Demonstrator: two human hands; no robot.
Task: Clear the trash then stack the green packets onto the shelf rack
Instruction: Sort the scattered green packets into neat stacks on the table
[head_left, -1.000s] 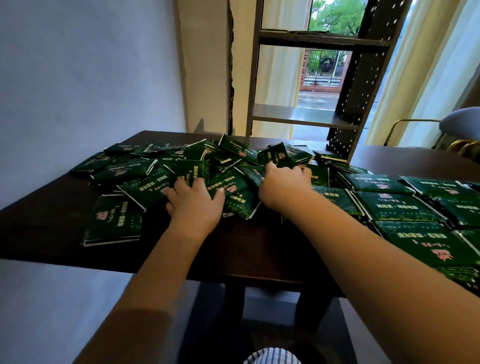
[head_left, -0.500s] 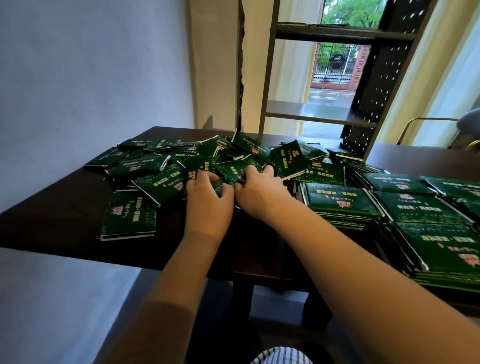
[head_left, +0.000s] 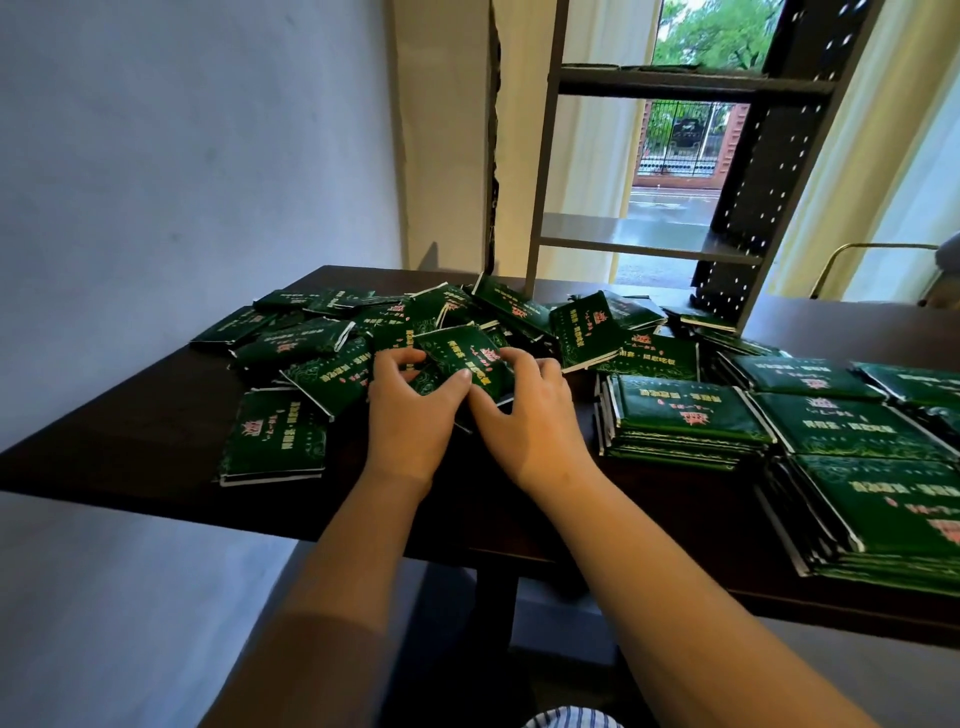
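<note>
Both hands have closed in from a flat, spread reach. On the dark wooden table (head_left: 130, 415), before the grey metal shelf rack (head_left: 649, 244) at the far side, a loose heap of glossy green packets (head_left: 311, 353) lies left and squared stacks (head_left: 685, 415) right. The left hand (head_left: 410, 415) and right hand (head_left: 524, 421) now curl together round the top packet (head_left: 467, 358) at the heap's near edge, thumbs meeting and forearms converging. Gathering has seemingly begun; shelving has not.

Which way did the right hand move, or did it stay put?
Yes. The right hand slid left, away from the neat stack, to meet the left hand on a packet.
</note>
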